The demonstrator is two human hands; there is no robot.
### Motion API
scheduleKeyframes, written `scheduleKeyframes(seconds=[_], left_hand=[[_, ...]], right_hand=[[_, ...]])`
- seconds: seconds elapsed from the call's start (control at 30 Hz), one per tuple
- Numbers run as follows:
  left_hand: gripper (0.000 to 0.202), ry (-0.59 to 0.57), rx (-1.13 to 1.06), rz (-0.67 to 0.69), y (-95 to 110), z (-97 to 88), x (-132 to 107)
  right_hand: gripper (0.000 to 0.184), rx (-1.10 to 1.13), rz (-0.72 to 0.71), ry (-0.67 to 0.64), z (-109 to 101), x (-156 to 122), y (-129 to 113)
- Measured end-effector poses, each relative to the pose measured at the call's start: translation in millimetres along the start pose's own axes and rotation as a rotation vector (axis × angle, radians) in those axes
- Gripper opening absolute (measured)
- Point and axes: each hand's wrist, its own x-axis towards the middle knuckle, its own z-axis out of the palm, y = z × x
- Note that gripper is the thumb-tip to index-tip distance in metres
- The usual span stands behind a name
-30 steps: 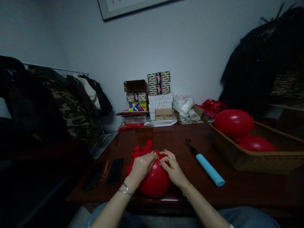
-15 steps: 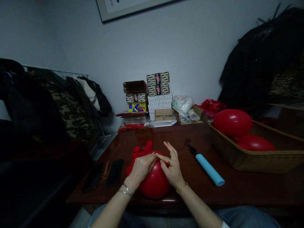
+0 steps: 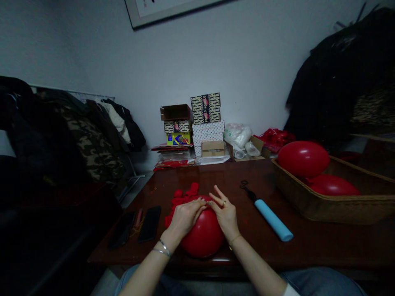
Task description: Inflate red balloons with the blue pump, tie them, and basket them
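A blown-up red balloon [image 3: 203,234] rests at the table's near edge between my forearms. My left hand [image 3: 187,213] is closed at the balloon's top, its fingertips pinching around the neck, which the fingers mostly hide. From the other side my right hand [image 3: 226,211] meets it there, thumb and index finger pressed together at the neck, the other fingers raised. Behind my left hand lies a heap of uninflated red balloons [image 3: 179,198]. A light-blue hand pump [image 3: 273,220] with a black nozzle lies to the right, touched by neither hand.
A wicker basket [image 3: 336,207] on the right holds inflated red balloons [image 3: 304,158]. Two dark phones [image 3: 149,223] lie at the left. Stacked boxes [image 3: 208,133] and a plastic bag [image 3: 237,135] stand at the back of the wooden table [image 3: 216,174]. Clothes hang on both sides.
My right thumb and index finger have drawn together in a pinch at the balloon's neck, where the index finger was stretched toward my left hand. My left hand stays nearly in place.
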Motion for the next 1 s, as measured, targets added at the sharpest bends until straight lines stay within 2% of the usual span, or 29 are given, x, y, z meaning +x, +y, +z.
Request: scheduleKeyframes(seconds=[0.17, 0.4, 0.67, 0.9, 1.0], left_hand=[[0.022, 0.067, -0.068, -0.022, -6, -0.3, -2], [0.015, 0.114, -0.083, -0.128, -2, -5.0, -3], [0.011, 0.242, -0.15, -0.121, 3, -2.4, -4], [0.007, 0.321, -0.282, -0.106, 9, 3.2, -5], [0.006, 0.377, -0.331, -0.124, 8, 8.1, -7]], right_hand=[[0.036, 0.029, 0.092, -0.144, -9, 3, -1], [0.042, -0.113, 0.005, -0.285, -4, 5, -10], [0.044, -0.195, -0.042, -0.388, -3, 9, -15], [0.03, -0.241, -0.174, -0.453, 5, 12, -23], [0.023, -0.256, -0.178, -0.436, 10, 12, -21]])
